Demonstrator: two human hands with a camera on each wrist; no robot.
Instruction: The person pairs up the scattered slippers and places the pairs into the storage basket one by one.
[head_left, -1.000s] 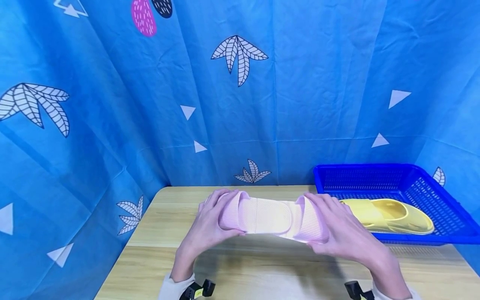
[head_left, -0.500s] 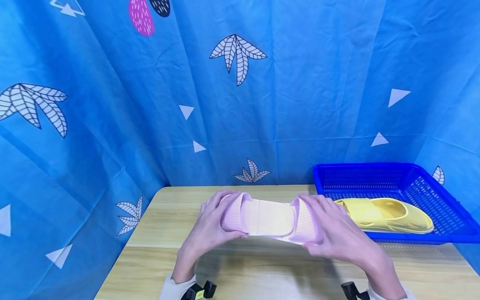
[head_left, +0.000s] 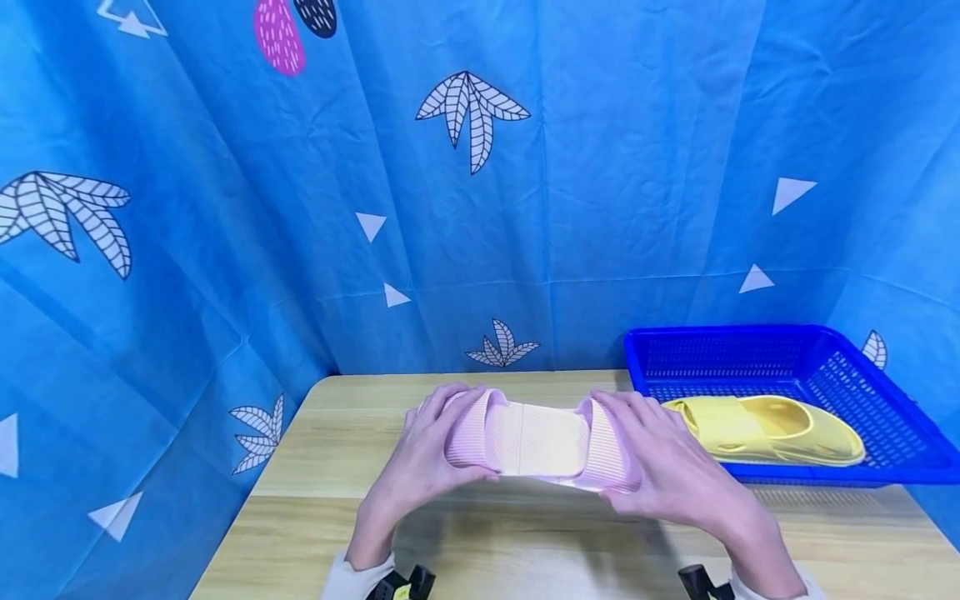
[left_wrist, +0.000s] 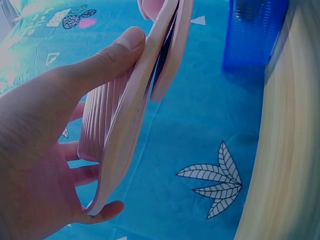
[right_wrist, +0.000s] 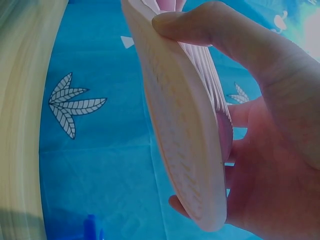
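Observation:
Two pink slippers with ribbed straps are held up above the table, their straps at opposite ends. My left hand (head_left: 420, 454) grips the left slipper (head_left: 468, 435) at its strap, thumb on the near edge. In the head view my right hand (head_left: 671, 458) holds the right slipper (head_left: 611, 450) the same way. The left slipper's heel overlaps the right one's insole and reaches almost to its strap. A narrow dark gap between the two soles shows in the left wrist view, beside the left slipper's sole (left_wrist: 122, 130). The right wrist view shows the right slipper's patterned underside (right_wrist: 175, 125).
A blue mesh basket (head_left: 720, 332) stands at the back right of the wooden table (head_left: 330, 467). Yellow slippers (head_left: 787, 429) lie inside it, near my right hand. A patterned blue curtain (head_left: 600, 167) hangs behind and at both sides.
My right hand has shifted left and my left hand slightly right, so the slippers overlap more and the straps are closer together. The head view has turned slightly.

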